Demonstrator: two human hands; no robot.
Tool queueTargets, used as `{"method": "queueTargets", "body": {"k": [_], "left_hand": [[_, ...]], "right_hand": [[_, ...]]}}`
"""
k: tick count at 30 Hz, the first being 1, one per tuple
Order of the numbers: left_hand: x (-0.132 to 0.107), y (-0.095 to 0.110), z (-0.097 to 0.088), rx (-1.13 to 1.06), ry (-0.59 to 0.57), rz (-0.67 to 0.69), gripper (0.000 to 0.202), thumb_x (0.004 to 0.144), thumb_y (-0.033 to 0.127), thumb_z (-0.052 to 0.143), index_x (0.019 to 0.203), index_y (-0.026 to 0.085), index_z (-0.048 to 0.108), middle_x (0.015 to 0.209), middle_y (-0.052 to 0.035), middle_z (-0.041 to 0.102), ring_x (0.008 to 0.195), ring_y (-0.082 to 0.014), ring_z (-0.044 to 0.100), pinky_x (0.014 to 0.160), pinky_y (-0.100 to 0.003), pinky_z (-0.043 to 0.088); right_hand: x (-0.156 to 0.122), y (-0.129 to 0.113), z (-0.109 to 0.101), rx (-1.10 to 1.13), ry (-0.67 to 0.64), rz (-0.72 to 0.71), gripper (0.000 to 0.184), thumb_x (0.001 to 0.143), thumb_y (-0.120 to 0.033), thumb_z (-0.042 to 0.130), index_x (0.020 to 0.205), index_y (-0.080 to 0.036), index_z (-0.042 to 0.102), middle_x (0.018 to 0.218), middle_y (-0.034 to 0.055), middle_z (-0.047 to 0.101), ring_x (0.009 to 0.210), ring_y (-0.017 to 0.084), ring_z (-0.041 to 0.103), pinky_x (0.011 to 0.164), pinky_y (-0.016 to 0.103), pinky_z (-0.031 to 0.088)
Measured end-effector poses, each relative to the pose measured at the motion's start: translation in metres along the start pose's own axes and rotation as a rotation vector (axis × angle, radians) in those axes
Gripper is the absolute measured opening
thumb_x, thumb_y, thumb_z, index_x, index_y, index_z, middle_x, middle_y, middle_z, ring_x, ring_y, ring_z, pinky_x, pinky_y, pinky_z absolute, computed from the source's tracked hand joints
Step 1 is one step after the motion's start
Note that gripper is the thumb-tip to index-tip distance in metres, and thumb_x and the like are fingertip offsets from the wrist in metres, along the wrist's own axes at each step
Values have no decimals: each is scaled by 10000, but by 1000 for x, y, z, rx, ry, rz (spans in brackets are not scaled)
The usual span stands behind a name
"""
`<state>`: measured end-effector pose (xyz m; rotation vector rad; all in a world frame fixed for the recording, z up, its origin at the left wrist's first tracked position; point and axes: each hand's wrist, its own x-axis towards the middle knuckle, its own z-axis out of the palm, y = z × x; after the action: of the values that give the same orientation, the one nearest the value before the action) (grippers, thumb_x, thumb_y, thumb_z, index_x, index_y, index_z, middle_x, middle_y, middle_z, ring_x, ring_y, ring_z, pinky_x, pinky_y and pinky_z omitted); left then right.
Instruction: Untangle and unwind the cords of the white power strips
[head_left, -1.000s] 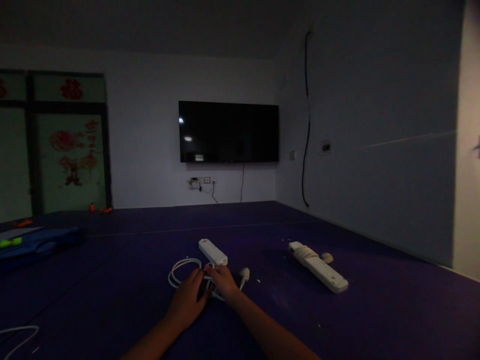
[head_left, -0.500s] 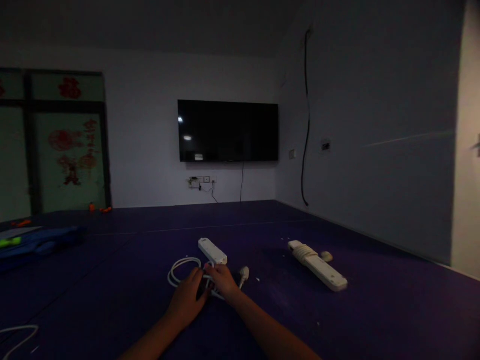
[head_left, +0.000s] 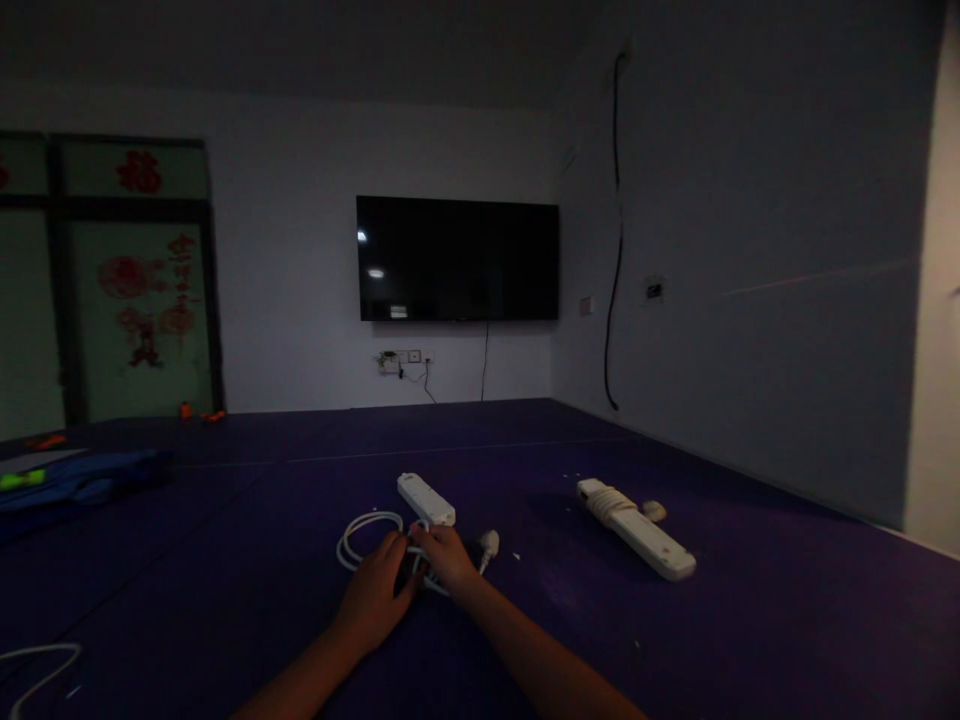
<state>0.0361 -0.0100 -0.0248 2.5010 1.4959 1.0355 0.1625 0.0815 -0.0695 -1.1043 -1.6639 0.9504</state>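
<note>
A white power strip [head_left: 425,497] lies on the dark purple floor mat [head_left: 225,560] with its white cord [head_left: 360,535] looped to the left and its plug [head_left: 489,543] to the right. Both hands meet on the cord just below the strip. My left hand [head_left: 375,592] is closed over the bundled cord. Fingers of my right hand [head_left: 448,556] are curled round the same cord. Between the hands the room is dim and the cord is partly hidden.
A second power strip [head_left: 637,528] with its cord wound round one end lies to the right, a small pale object [head_left: 654,511] beside it. A blue bag [head_left: 75,480] sits at far left, a loose white cable [head_left: 37,665] at bottom left. A wall television [head_left: 457,258] hangs ahead.
Both hands stay on the cord with only small finger shifts. The view has drifted slightly.
</note>
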Motion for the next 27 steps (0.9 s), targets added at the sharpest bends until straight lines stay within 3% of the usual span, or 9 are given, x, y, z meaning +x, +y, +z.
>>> {"method": "queueTargets", "body": {"k": [27], "left_hand": [[-1, 2, 0, -15, 12, -7, 312, 813, 379, 395, 1050, 197, 481, 1062, -91, 537, 956, -217, 543, 827, -349, 424]], "right_hand": [[0, 0, -1, 39, -20, 14, 503, 736, -621, 420, 652, -160, 603, 522, -5, 535, 486, 108, 491, 460, 201, 342]]}}
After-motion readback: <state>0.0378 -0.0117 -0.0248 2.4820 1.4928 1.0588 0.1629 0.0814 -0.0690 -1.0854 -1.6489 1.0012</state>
